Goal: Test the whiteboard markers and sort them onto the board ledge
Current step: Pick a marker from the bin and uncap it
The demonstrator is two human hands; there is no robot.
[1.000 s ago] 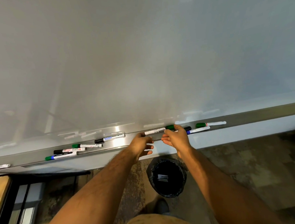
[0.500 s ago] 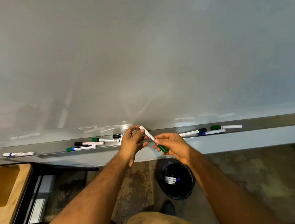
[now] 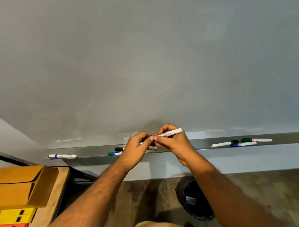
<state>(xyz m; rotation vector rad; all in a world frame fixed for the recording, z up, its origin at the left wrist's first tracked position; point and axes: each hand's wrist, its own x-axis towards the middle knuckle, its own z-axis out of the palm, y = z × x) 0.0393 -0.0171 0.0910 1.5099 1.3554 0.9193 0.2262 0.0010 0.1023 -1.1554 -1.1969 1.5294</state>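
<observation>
My right hand (image 3: 174,141) grips a white marker (image 3: 171,132) by its barrel, just above the metal board ledge (image 3: 189,146). My left hand (image 3: 138,148) pinches the marker's left end, where the cap is hidden by my fingers. Three markers lie on the ledge to the right: a black-capped one (image 3: 224,143), a blue-capped one (image 3: 243,144) and a green-capped one (image 3: 256,139). To the left lie a green-capped marker (image 3: 114,153), a black-capped marker (image 3: 119,149) and, further off, a white one with blue print (image 3: 62,155). The whiteboard (image 3: 143,62) above is blank.
A black bin (image 3: 193,200) with something pale inside stands on the floor below my right arm. At the lower left, a wooden table (image 3: 51,200) carries a cardboard box (image 3: 20,186) and yellow and red blocks (image 3: 16,216).
The marker has been turned from a steep slant to nearly level and raised. Both hands have closed together on its left end. The view has shifted, showing the table at left.
</observation>
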